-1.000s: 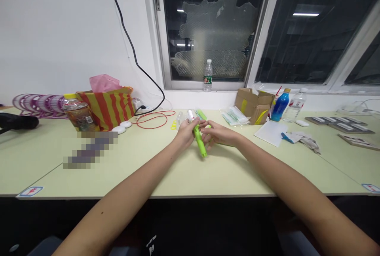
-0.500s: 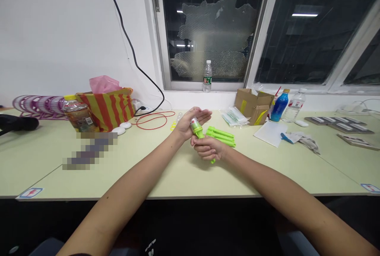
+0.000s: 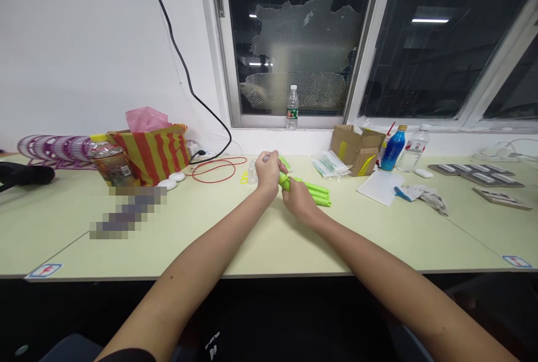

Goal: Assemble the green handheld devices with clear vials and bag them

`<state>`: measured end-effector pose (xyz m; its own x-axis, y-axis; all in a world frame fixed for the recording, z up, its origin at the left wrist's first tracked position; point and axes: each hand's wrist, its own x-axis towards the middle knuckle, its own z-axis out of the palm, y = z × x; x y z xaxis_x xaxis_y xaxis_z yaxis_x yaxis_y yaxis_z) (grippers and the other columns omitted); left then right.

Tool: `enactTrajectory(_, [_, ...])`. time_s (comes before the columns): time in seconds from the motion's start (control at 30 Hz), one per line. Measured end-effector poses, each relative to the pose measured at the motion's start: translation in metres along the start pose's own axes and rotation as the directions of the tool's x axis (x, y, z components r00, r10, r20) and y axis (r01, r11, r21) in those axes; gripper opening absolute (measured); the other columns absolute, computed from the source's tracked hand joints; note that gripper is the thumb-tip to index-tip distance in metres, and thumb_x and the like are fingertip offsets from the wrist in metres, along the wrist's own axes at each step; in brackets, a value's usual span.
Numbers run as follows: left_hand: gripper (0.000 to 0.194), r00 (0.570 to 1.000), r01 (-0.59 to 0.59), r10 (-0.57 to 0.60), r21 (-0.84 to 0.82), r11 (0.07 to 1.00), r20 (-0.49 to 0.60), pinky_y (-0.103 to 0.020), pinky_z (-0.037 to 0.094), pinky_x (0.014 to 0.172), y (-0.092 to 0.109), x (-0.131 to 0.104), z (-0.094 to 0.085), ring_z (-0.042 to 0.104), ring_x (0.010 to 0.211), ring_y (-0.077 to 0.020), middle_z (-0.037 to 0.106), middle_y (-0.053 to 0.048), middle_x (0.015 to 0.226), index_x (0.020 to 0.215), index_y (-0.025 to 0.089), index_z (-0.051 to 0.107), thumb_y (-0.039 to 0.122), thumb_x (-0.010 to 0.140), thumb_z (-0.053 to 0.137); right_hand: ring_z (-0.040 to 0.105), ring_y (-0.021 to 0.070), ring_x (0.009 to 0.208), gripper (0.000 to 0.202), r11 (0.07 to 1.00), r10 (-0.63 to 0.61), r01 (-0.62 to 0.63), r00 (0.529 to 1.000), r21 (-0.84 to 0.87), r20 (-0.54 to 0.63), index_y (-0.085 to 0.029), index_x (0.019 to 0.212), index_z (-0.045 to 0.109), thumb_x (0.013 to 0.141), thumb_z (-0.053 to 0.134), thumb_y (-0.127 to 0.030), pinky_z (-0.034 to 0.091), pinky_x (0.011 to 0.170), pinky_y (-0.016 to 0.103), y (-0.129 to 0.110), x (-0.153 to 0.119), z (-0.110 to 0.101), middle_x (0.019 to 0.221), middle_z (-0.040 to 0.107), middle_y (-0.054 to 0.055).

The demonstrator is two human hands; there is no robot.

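A bright green plastic stick (image 3: 284, 181) is held between my two hands above the table. My left hand (image 3: 268, 171) is closed around its upper end, which the fingers mostly cover. Just below and to the right, my right hand (image 3: 299, 199) grips the lower part, hiding it. Behind my right hand lie several green plastic tubes (image 3: 321, 196) side by side on the table. Left of my left hand are a clear plastic piece (image 3: 252, 172) and small yellow pieces (image 3: 244, 177). Another green shape (image 3: 288, 163) shows beyond my left fingers.
Plastic packets (image 3: 330, 165), an open cardboard box (image 3: 357, 148) and a blue bottle (image 3: 394, 149) stand or lie behind to the right. White paper (image 3: 374, 187) and a glove (image 3: 432, 196) are nearer. Leftward are a red cable (image 3: 216, 180), a striped bag (image 3: 155, 154) and a drink bottle (image 3: 111, 163).
My left hand has gone from fingers stretched out beside the stick's clear top to closed around it. My right hand has turned and moved slightly up, knuckles now facing me.
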<state>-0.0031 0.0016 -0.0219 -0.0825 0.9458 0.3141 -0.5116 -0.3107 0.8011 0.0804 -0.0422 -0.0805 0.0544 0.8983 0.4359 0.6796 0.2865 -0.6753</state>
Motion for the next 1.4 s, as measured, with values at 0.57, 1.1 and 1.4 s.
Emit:
enactTrajectory(0.57, [0.033,0.836,0.191,-0.107,-0.103,0.976,0.538,-0.023,0.040,0.049,0.030,-0.013,-0.001,0.035,0.039,-0.0040,0.030,0.011,0.051,0.073,0.020,0.042,0.033,0.077,0.072,0.032,0.0057,0.039,0.029,0.333,-0.364,-0.524,0.695,0.784,0.620,-0.019,0.091,0.051,0.090,0.058,-0.047,0.025,0.038,0.020,0.008,-0.006,-0.027,0.063,0.045,-0.006])
enactTrajectory(1.1, [0.033,1.000,0.008,-0.006,-0.093,0.996,0.019,-0.022,0.038,0.049,0.009,-0.011,-0.007,0.046,0.043,-0.0077,0.041,0.008,0.052,0.070,0.021,0.038,0.028,0.076,0.070,0.061,0.0208,0.066,0.026,0.952,-0.127,0.048,0.961,0.303,0.246,-0.020,0.084,0.051,0.085,0.059,-0.045,0.042,0.060,0.029,0.000,-0.007,-0.024,0.074,0.062,0.006])
enactTrajectory(1.4, [0.040,0.891,0.190,-0.114,-0.135,0.972,0.440,-0.024,0.042,0.053,0.023,-0.023,-0.002,0.040,0.042,-0.0054,0.035,0.009,0.052,0.070,0.019,0.042,0.045,0.080,0.071,0.037,0.0088,0.041,0.044,0.321,-0.394,-0.617,0.603,0.719,0.693,-0.017,0.094,0.054,0.090,0.050,-0.060,0.035,0.040,0.023,0.021,-0.008,-0.028,0.061,0.047,-0.005])
